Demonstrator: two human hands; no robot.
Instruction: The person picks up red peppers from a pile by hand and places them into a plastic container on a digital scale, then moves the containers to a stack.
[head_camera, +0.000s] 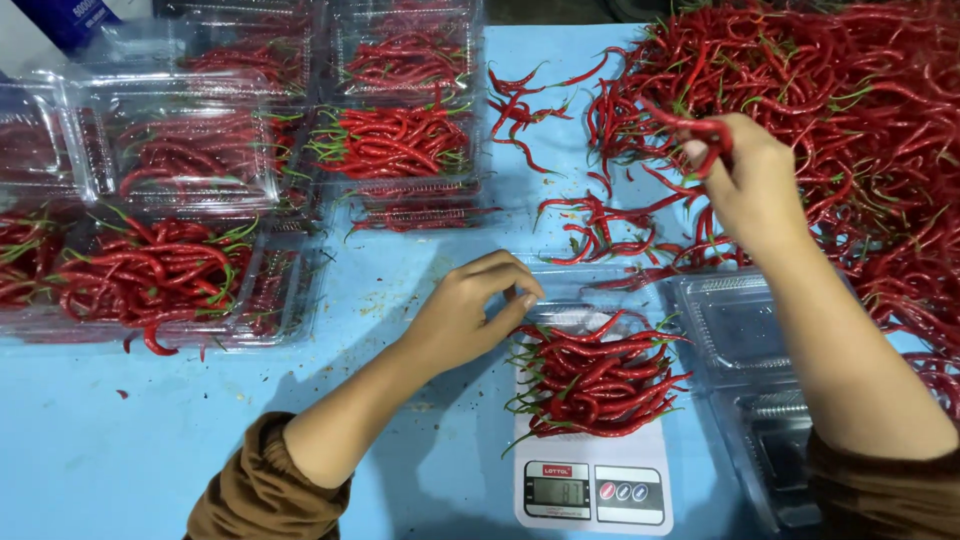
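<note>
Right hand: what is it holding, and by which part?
The right hand pinches a few long red chili peppers around their middles, above the loose pile.

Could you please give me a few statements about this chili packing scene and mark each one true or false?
1. A bundle of red chilies lies on the white digital kitchen scale. True.
2. The right hand is empty. False: it grips a few chilies over the loose chili heap.
3. The left hand hovers beside the bundle on the scale. True.
4. The tabletop is green. False: it is light blue.
5. The clear clamshell boxes on the left all lie empty. False: several hold red chilies.
</note>
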